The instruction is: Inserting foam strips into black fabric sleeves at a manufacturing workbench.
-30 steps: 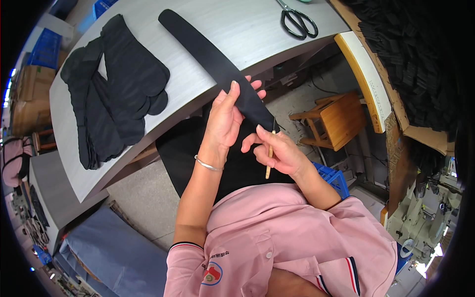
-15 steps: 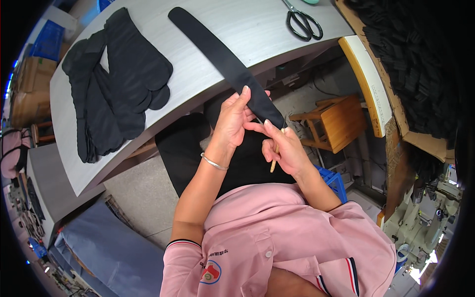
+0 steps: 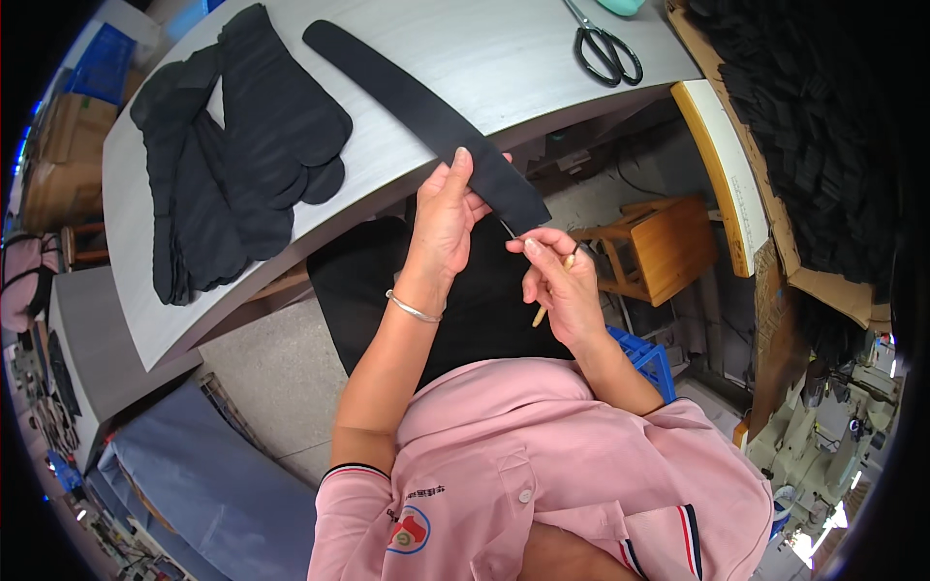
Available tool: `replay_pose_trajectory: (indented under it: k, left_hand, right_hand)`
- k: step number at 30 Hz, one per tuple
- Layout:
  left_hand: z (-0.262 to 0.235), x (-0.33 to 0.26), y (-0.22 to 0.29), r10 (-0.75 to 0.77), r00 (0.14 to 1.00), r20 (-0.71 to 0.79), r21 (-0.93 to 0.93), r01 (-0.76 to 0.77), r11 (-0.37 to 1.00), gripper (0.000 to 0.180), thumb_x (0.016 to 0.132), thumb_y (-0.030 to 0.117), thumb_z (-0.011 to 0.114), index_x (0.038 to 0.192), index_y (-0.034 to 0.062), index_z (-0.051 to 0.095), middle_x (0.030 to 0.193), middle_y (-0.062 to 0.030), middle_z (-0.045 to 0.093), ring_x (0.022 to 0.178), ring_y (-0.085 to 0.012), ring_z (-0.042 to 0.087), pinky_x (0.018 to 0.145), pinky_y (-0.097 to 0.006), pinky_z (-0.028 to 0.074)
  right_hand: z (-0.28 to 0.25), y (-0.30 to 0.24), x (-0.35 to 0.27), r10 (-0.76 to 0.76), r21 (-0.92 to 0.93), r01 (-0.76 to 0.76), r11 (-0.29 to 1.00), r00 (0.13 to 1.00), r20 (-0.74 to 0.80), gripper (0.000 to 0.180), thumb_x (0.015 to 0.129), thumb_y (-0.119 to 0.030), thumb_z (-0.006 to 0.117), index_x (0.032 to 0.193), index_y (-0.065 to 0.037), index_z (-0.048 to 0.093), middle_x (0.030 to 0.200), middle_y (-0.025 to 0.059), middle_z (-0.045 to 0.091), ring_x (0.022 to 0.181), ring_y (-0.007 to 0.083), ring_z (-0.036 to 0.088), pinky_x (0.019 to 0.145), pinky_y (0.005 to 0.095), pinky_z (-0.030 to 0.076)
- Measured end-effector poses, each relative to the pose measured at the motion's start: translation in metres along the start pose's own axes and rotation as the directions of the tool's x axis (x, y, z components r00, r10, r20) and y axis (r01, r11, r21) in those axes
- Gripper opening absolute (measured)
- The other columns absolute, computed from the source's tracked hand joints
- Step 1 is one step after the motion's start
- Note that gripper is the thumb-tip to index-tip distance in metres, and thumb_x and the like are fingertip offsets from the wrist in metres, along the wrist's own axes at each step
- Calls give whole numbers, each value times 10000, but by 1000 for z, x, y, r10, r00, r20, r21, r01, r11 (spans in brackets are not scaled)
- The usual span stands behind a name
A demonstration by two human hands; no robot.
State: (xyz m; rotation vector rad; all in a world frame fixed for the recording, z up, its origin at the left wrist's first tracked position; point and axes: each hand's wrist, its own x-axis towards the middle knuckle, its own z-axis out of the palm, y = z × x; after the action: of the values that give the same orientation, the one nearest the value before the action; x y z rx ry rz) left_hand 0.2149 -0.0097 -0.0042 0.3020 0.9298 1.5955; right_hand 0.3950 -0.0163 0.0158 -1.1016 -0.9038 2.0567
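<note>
Left hand (image 3: pixel 448 221): laid flat over the near end of a long black strip (image 3: pixel 426 116), fingers extended along it, thumb side toward the right hand; the strip is pinned between palm and fingers rather than clenched. Silver bangle (image 3: pixel 412 310) worn on that wrist.

The strip is seen running from beyond the left hand, diagonally across the grey surface (image 3: pixel 523 58), to a square-cut end overhanging the surface edge, just above the right hand.

Right hand (image 3: pixel 560 283): curled closed around a thin, pale wooden stick-like tool (image 3: pixel 540 316), thumb and forefinger pinched together close to the strip's near corner. Contact between fingertips and strip cannot be told for certain. The tool's lower end is seen projecting below the hand.

Well beyond and left of the left hand, a stack of black rounded fabric pieces (image 3: pixel 242 165) is spread on the surface. Black-handled scissors (image 3: pixel 605 46) are laid far beyond the right hand, near the surface's far edge.

Right of the right hand, below the surface level, a small wooden stool (image 3: pixel 668 247) is noted. A pink collared shirt (image 3: pixel 542 465) is worn.
</note>
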Motion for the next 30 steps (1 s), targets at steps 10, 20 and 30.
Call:
replay_pose_trajectory:
  k: [10, 20, 30]
  left_hand:
    - [4, -12, -14, -44, 998, 45, -57, 46, 997, 345, 1016, 340, 584, 1197, 46, 597, 1212, -128, 674, 1056, -198, 667, 956, -369, 507]
    - [3, -15, -20, -42, 995, 95, -50, 47, 998, 330, 1013, 313, 595, 1192, 36, 614, 1207, -125, 680, 978, -164, 679, 860, -326, 539]
    - [-3, -18, -18, -96, 994, 43, 25, 95, 995, 328, 1016, 296, 592, 1206, 30, 608, 1192, -117, 688, 973, -151, 688, 708, -261, 522]
  right_hand:
    - [7, 3, 4, -136, -116, 116, 986, 973, -187, 289, 908, -141, 730, 1153, -12, 648, 908, 30, 674, 529, 64, 548, 441, 177, 362]
    - [3, 0, 8, 63, -87, -79, 993, 983, -170, 213, 948, -162, 678, 1109, -23, 664, 1033, 73, 730, 539, 45, 556, 432, 156, 317]
    - [-1, 0, 14, 133, -70, -132, 989, 991, 3, 195, 934, -184, 706, 1002, -1, 710, 707, -10, 612, 520, 46, 502, 437, 189, 276]
